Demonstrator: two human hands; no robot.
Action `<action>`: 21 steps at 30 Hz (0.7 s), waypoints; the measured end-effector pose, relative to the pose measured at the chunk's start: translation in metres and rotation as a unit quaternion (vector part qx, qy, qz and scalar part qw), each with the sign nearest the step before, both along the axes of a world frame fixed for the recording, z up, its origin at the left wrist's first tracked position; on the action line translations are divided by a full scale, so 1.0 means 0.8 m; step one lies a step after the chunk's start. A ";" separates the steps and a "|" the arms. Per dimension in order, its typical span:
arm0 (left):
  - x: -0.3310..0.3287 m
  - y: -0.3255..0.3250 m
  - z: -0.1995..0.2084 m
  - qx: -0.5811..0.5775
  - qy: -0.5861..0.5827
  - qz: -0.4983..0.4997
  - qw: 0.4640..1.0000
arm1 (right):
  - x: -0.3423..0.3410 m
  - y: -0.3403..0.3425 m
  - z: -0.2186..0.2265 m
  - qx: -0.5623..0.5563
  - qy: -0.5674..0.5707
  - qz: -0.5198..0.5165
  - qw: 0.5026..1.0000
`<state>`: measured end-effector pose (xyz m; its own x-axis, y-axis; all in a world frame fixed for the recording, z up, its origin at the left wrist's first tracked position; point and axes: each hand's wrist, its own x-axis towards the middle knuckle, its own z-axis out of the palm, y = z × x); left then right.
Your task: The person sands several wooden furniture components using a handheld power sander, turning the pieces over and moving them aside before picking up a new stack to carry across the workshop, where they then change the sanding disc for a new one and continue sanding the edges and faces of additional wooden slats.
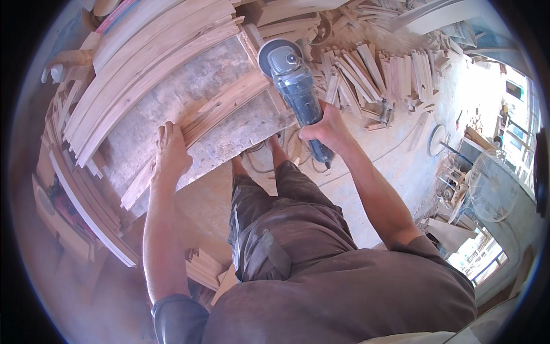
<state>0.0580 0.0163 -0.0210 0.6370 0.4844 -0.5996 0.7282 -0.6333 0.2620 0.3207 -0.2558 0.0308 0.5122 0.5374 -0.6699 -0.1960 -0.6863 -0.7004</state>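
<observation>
My right hand [329, 131] is wrapped round the dusty blue-grey body of an angle grinder [299, 94]. The grinder's round disc [268, 56] is by the right end of a long wooden strip [226, 102] on the worktable. I cannot tell whether the disc touches the wood. My left hand [173, 150] grips that strip farther left, fingers curled over its far edge and the thumb side toward me. Part of the strip is hidden under this hand. Bare worktable [143, 123] with a dusty, mottled grey top shows on both sides of the strip.
Long planed boards [152, 74] are stacked along the table's far side. More boards [86, 200] lean at the left. Heaps of short offcuts [361, 74] cover the floor beyond the table. A cable [366, 163] crosses the floor; a standing fan [494, 186] is at the right.
</observation>
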 end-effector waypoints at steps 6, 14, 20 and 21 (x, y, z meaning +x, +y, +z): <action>0.001 0.001 0.001 -0.003 0.005 0.006 1.000 | 0.003 -0.016 0.003 -0.029 -0.008 0.001 1.000; -0.007 -0.001 -0.010 0.047 -0.010 -0.027 0.999 | 0.007 -0.007 -0.017 0.009 0.028 -0.013 0.999; -0.010 0.002 -0.014 0.040 -0.003 -0.014 0.999 | 0.006 -0.029 -0.030 0.015 0.037 -0.078 0.996; -0.011 0.005 -0.014 0.027 -0.003 -0.002 1.000 | 0.005 -0.035 -0.032 0.023 0.046 -0.108 0.993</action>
<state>0.0492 0.0201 -0.0320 0.6418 0.5142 -0.5690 0.7248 -0.6491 0.2309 0.3243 -0.2838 0.0053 0.5567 0.4529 -0.6964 -0.4005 -0.5881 -0.7027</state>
